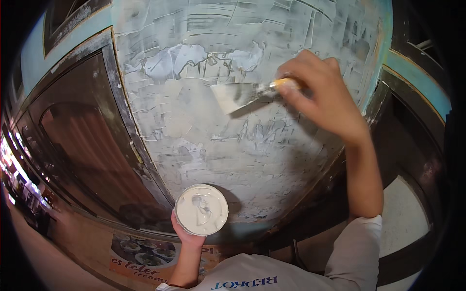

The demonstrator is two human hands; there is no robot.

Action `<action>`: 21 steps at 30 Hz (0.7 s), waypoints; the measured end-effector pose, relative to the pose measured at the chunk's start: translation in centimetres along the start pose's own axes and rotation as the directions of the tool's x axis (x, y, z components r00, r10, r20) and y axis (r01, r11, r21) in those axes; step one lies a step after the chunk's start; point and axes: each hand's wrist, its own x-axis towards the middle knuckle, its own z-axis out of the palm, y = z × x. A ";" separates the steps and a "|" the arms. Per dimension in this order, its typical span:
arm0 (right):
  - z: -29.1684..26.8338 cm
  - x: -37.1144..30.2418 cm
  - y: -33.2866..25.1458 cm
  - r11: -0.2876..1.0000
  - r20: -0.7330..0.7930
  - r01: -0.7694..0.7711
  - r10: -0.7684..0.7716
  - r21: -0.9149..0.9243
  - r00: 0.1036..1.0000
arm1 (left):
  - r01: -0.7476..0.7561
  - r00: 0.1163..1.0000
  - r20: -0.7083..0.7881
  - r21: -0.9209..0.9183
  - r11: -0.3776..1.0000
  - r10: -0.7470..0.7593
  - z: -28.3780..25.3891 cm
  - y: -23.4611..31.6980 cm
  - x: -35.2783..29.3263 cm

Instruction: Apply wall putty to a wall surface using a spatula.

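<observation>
Patchy plastered wall (233, 145), right fingers (296, 92) closed around putty knife (242, 95), left hand (187, 235) gripping tub (201, 209)

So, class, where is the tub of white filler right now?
In the head view, the tub of white filler sits low and centre-left, held up by the left hand, below the patched wall.

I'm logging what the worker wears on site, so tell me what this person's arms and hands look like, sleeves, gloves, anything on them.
Both hands are bare, with no gloves, rings or watch visible. The right hand leads down a bare forearm to a light grey sleeve pushed up near the elbow. The left hand also shows a bare forearm, its sleeve barely visible at the lower edge. The shirt is light with dark blue lettering.
</observation>
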 end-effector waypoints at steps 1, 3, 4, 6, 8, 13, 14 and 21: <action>0.7 0.2 -1.1 1.000 0.010 -0.022 0.022 -0.005 1.000 | 0.004 1.000 0.003 0.001 1.000 -0.004 0.2 0.0 0.0; 1.8 -0.6 -2.0 0.999 0.020 -0.039 0.039 -0.007 0.999 | 0.022 0.999 0.034 -0.024 0.999 -0.021 0.3 0.0 0.0; 2.7 -1.2 -2.2 0.998 0.038 -0.043 0.041 0.049 0.998 | -0.004 1.000 0.025 -0.011 1.000 0.004 0.3 0.1 -0.1; 4.0 -2.8 -3.5 0.981 0.123 -0.009 -0.015 0.194 0.992 | -0.022 0.999 0.039 0.000 1.000 0.022 0.6 0.1 -0.2; 7.0 -5.1 -5.0 0.898 0.396 -0.195 0.026 0.395 0.918 | -0.016 1.000 -0.002 0.003 1.000 0.016 0.6 0.3 -0.4; 12.5 -10.8 -8.9 0.860 0.568 -0.265 -0.035 0.436 0.822 | 0.039 0.999 0.001 -0.002 0.999 -0.039 1.6 -0.2 0.0; 13.2 -11.3 -9.3 0.836 0.575 -0.290 -0.036 0.465 0.817 | 0.061 0.998 -0.007 -0.023 0.998 -0.062 1.7 -0.3 0.1; 11.0 -9.5 -7.9 0.859 0.444 -0.199 -0.036 0.472 0.895 | 0.016 1.000 0.005 -0.086 0.996 -0.016 3.3 0.9 0.1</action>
